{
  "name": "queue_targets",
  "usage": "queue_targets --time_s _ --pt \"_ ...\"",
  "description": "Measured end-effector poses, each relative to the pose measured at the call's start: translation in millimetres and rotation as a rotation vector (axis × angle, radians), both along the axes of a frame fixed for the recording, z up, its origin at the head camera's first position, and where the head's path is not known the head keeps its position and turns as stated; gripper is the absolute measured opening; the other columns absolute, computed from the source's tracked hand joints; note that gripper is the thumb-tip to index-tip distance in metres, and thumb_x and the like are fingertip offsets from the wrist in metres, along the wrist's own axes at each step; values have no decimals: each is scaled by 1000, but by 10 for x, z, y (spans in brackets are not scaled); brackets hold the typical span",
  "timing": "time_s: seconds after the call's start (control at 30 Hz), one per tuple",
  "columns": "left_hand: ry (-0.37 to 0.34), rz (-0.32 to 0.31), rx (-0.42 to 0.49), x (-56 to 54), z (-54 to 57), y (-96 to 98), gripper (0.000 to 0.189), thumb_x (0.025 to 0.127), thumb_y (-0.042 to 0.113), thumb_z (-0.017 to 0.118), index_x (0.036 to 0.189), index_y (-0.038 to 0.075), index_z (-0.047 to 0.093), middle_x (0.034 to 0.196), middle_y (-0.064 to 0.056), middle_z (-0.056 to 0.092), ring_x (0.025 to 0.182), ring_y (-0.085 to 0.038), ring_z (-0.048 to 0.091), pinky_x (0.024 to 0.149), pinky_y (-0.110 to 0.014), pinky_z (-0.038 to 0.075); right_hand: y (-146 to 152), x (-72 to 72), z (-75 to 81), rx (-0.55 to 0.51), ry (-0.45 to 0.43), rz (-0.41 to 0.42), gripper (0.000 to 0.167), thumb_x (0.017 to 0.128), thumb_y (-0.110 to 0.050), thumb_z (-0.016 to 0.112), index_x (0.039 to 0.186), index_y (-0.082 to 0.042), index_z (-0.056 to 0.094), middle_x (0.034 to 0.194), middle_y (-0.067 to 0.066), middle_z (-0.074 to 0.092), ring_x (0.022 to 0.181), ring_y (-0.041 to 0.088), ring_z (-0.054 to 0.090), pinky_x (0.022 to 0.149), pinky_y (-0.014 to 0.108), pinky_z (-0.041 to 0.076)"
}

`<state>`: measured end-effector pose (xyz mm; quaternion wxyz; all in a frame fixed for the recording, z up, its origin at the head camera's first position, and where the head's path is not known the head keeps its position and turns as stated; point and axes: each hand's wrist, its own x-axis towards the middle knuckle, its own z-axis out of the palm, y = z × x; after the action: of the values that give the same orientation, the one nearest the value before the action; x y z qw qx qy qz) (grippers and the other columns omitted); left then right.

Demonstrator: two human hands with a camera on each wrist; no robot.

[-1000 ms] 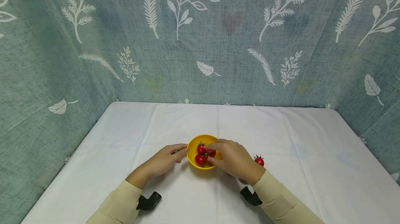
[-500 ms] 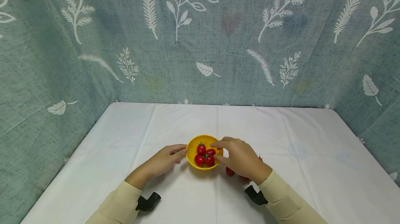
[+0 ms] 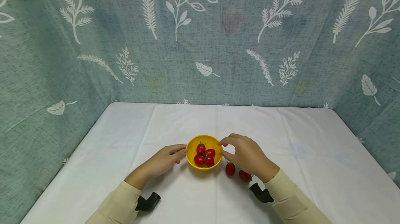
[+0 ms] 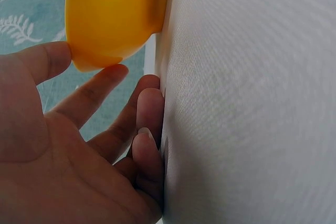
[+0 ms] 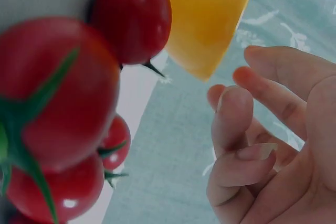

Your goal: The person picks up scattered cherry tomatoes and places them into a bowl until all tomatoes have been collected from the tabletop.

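A yellow bowl (image 3: 192,149) with several cherry tomatoes (image 3: 209,160) inside stands on the white table in the head view. My left hand (image 3: 163,162) holds its left edge, thumb at the rim and index finger against the outer wall; the other fingers curl near the cloth in the left wrist view. By the bowl's right rim is my right hand (image 3: 250,154), thumb and index finger apart with nothing between them. Loose cherry tomatoes (image 3: 230,169) lie under and beside that hand; the right wrist view shows several, one large tomato (image 5: 58,93) closest to the camera.
A white cloth covers the table (image 3: 175,119). Behind it and along both sides hangs a grey-green curtain (image 3: 193,50) with white leaf prints. A black wrist device (image 3: 148,201) sits under the left sleeve, another black device (image 3: 261,193) under the right.
My right hand has drawn back from above the tomatoes in the bowl to beside the right rim, uncovering loose tomatoes at its front. My left hand has stayed at the bowl.
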<state>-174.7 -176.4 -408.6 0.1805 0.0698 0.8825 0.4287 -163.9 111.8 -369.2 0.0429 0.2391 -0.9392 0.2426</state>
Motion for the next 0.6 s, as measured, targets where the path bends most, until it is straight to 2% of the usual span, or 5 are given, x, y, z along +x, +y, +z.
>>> queue_targets --time_s 0.23,0.47,0.6 --pt "-2 1 0 3 13 8 48 101 49 52 140 23 60 113 0 66 95 -17 57 81 -35 42 121 -59 -9 7 -35 8 25 85 -19 80 110 -16 75 99 -5 70 81 16 61 70 26 51" --pt "0 1 -5 7 11 10 47 101 49 52 139 23 60 113 0 66 95 -16 57 81 -34 43 299 -137 -21 24 -110 36 28 86 -19 79 113 -15 74 100 -2 71 92 21 64 84 37 53" --pt "2 1 -5 10 9 5 48 101 49 52 139 23 60 111 0 66 94 -16 57 80 -34 42 389 -177 -18 50 -167 46 33 86 -20 80 118 -14 73 103 0 71 95 21 63 86 38 53"
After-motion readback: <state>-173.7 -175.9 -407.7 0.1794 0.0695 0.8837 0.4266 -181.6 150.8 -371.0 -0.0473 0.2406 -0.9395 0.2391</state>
